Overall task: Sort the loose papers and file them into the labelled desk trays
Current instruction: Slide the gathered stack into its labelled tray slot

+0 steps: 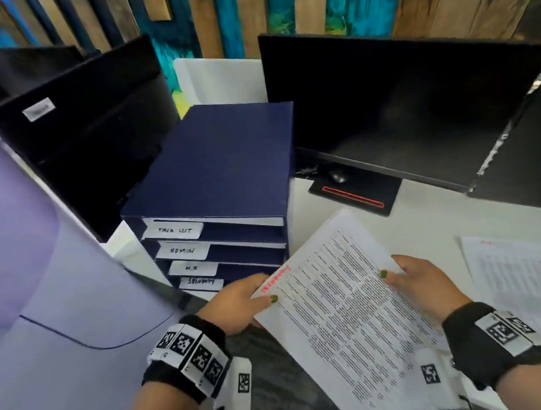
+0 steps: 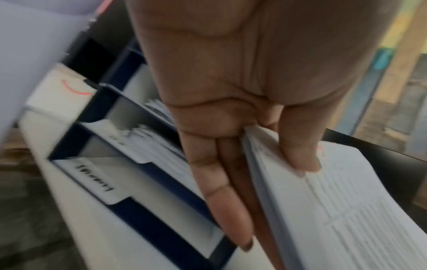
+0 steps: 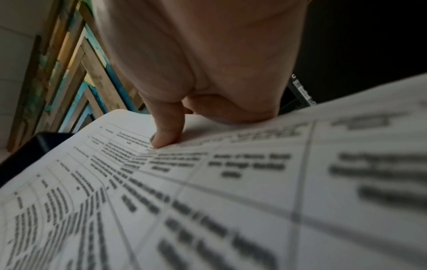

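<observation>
Both hands hold one white printed sheet of paper (image 1: 344, 301) covered in small black tabular text, with a red handwritten word at its upper left corner. The left hand (image 1: 236, 304) pinches that corner: its thumb lies on top of the page and, in the left wrist view, the fingers (image 2: 221, 197) run underneath what looks like a thin sheaf of pages. The right hand (image 1: 423, 283) grips the opposite long edge, its thumb (image 3: 167, 135) pressed down on the print; its other fingers are hidden under the page. The sheet is tilted and held above the white surface (image 1: 432, 220), its far corner just in front of the dark blue stacked desk tray unit (image 1: 220, 163).

The unit stands on the surface between two dark monitors. Its four open slots face the person, each with a white handwritten tab: "TASK LIST" (image 1: 175, 231), "ADMIN" (image 1: 183, 250), "H.R" (image 1: 191, 267) and a lowest one (image 1: 201, 282), which is blurred but appears to read "SECURITY". White sheets already lie in the upper slots.

To the right, a loose pile of white printed papers (image 1: 535, 289) lies flat on the surface. The black monitor (image 1: 396, 106) behind it is switched off, its stand (image 1: 355, 195) marked with a red stripe. A second black monitor (image 1: 85, 131) stands to the left. A large pale lilac shape (image 1: 13, 234) fills the left foreground; I cannot tell what it is.
</observation>
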